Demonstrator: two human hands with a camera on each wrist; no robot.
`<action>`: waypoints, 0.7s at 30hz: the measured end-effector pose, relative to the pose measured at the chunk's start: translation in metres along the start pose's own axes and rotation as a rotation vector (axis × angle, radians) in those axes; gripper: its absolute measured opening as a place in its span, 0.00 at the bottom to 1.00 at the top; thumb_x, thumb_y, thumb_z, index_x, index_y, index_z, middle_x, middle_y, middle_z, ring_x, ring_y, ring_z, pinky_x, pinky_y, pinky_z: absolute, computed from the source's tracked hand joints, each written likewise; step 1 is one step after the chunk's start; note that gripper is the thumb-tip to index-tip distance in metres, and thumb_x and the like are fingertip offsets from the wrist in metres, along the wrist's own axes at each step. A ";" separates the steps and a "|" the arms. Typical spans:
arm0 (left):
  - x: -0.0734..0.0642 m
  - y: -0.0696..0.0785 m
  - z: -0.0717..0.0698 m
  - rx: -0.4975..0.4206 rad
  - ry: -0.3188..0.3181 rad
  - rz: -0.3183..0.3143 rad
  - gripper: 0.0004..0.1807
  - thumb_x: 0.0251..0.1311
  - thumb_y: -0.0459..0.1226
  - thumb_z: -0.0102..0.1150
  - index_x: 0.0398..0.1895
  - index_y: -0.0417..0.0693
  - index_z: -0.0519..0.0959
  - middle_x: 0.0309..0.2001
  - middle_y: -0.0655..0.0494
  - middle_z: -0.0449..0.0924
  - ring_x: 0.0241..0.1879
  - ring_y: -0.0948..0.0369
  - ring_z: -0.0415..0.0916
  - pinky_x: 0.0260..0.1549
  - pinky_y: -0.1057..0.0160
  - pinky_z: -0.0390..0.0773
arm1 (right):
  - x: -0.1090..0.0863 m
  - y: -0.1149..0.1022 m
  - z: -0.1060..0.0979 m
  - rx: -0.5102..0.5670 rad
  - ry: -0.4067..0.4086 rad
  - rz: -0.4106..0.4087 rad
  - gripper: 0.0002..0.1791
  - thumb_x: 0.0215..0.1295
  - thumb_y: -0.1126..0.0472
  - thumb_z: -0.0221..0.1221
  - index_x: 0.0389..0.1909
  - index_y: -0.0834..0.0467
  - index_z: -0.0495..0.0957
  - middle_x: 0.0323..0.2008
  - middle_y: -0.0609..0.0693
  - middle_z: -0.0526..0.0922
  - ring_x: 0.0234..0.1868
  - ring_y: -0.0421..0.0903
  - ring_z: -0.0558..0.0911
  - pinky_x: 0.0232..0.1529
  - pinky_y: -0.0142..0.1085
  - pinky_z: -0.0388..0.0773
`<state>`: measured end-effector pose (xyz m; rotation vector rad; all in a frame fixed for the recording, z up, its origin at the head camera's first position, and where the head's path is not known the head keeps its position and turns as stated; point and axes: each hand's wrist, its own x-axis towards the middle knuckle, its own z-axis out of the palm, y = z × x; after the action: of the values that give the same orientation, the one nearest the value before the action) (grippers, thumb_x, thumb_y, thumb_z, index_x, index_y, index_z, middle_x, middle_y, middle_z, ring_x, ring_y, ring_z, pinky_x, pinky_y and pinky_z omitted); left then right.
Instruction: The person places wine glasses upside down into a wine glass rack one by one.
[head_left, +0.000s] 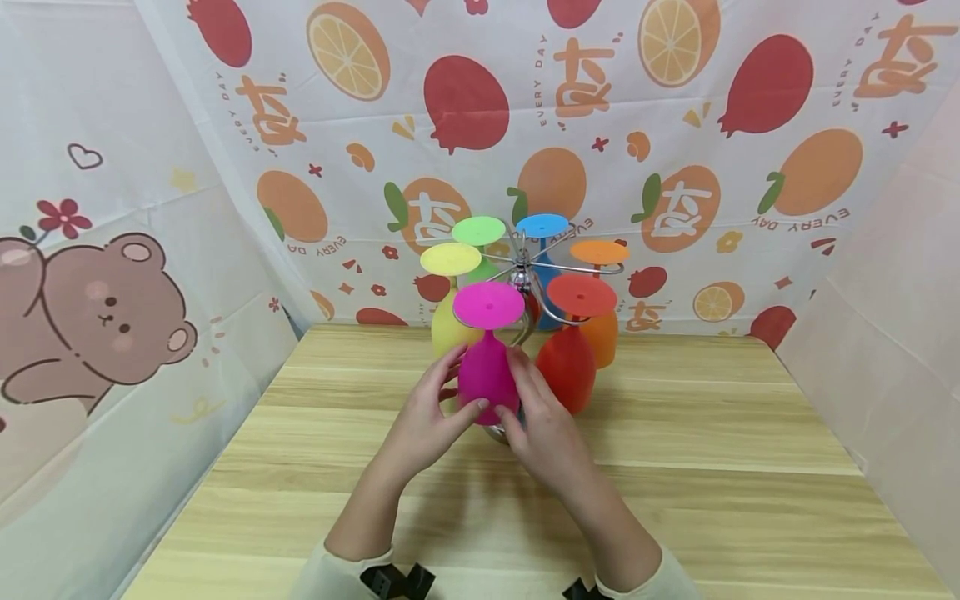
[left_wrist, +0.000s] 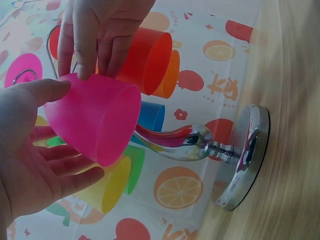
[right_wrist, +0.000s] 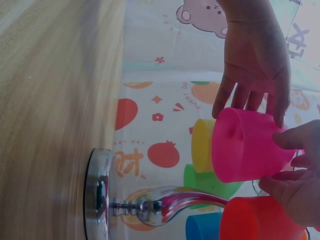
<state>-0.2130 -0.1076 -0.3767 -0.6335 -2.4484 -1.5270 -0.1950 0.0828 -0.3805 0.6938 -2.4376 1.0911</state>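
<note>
A magenta plastic goblet (head_left: 487, 379) hangs upside down, foot uppermost, from the front of a chrome stemware rack (head_left: 521, 268). My left hand (head_left: 427, 421) holds its bowl from the left, thumb on the near side. On the other side my right hand (head_left: 551, 433) grips the bowl between thumb and fingers. The goblet's open mouth (left_wrist: 119, 125) faces down toward the rack's round base (left_wrist: 245, 160), above the tabletop. Just right of my right hand hangs a red goblet (head_left: 567, 367). A yellow goblet (head_left: 447, 323) hangs beyond my left fingers.
Orange (head_left: 602, 337), blue (head_left: 543, 226) and green (head_left: 478, 231) goblets hang around the rack's other arms. The rack stands on a wood-grain table (head_left: 712, 467), close to a fruit-print cloth (head_left: 517, 179) behind. A bear-print cloth (head_left: 112, 317) borders the left side.
</note>
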 end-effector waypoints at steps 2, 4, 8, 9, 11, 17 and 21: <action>0.000 0.000 0.000 0.002 0.002 -0.003 0.41 0.59 0.42 0.68 0.75 0.59 0.59 0.69 0.58 0.65 0.64 0.54 0.70 0.54 0.47 0.79 | 0.000 0.000 0.000 0.002 0.000 -0.001 0.49 0.59 0.65 0.68 0.78 0.50 0.51 0.75 0.49 0.59 0.72 0.48 0.66 0.54 0.42 0.79; 0.000 0.000 -0.001 0.005 0.004 -0.005 0.41 0.59 0.42 0.68 0.74 0.60 0.59 0.69 0.59 0.66 0.64 0.54 0.70 0.54 0.47 0.79 | 0.000 0.000 0.000 0.005 -0.002 0.001 0.49 0.59 0.65 0.68 0.78 0.50 0.51 0.75 0.48 0.59 0.72 0.48 0.65 0.55 0.42 0.79; 0.000 0.001 -0.001 0.008 0.006 -0.003 0.41 0.59 0.42 0.68 0.74 0.60 0.59 0.69 0.58 0.66 0.64 0.54 0.70 0.54 0.48 0.79 | 0.000 -0.001 0.000 0.000 -0.006 0.013 0.49 0.60 0.66 0.67 0.78 0.49 0.51 0.75 0.47 0.58 0.73 0.47 0.63 0.56 0.42 0.78; 0.000 0.001 -0.001 0.007 0.007 -0.002 0.41 0.59 0.42 0.68 0.74 0.59 0.59 0.69 0.58 0.66 0.64 0.54 0.70 0.54 0.48 0.79 | 0.000 -0.001 0.000 -0.004 -0.005 0.013 0.49 0.60 0.66 0.67 0.78 0.49 0.51 0.75 0.47 0.58 0.73 0.47 0.63 0.56 0.42 0.78; 0.000 0.000 -0.001 0.006 0.008 -0.001 0.41 0.59 0.42 0.68 0.74 0.59 0.59 0.69 0.58 0.66 0.64 0.54 0.70 0.54 0.48 0.79 | 0.000 -0.001 -0.001 -0.009 -0.006 0.014 0.49 0.60 0.65 0.67 0.78 0.49 0.51 0.75 0.47 0.58 0.74 0.47 0.63 0.56 0.42 0.78; -0.001 0.000 -0.001 0.006 0.010 0.003 0.40 0.60 0.40 0.68 0.74 0.58 0.60 0.68 0.57 0.66 0.64 0.53 0.70 0.54 0.46 0.79 | -0.001 -0.002 -0.002 -0.017 0.001 0.008 0.48 0.60 0.65 0.67 0.77 0.50 0.52 0.75 0.48 0.58 0.74 0.47 0.63 0.57 0.42 0.78; -0.001 0.001 -0.001 0.014 0.011 0.003 0.40 0.60 0.40 0.67 0.74 0.58 0.60 0.68 0.57 0.67 0.64 0.53 0.70 0.53 0.46 0.79 | -0.001 -0.002 -0.002 -0.016 -0.002 0.019 0.47 0.61 0.65 0.67 0.77 0.49 0.52 0.75 0.47 0.58 0.74 0.46 0.62 0.57 0.42 0.77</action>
<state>-0.2121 -0.1085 -0.3761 -0.6241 -2.4471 -1.5075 -0.1925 0.0833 -0.3784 0.6685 -2.4571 1.0778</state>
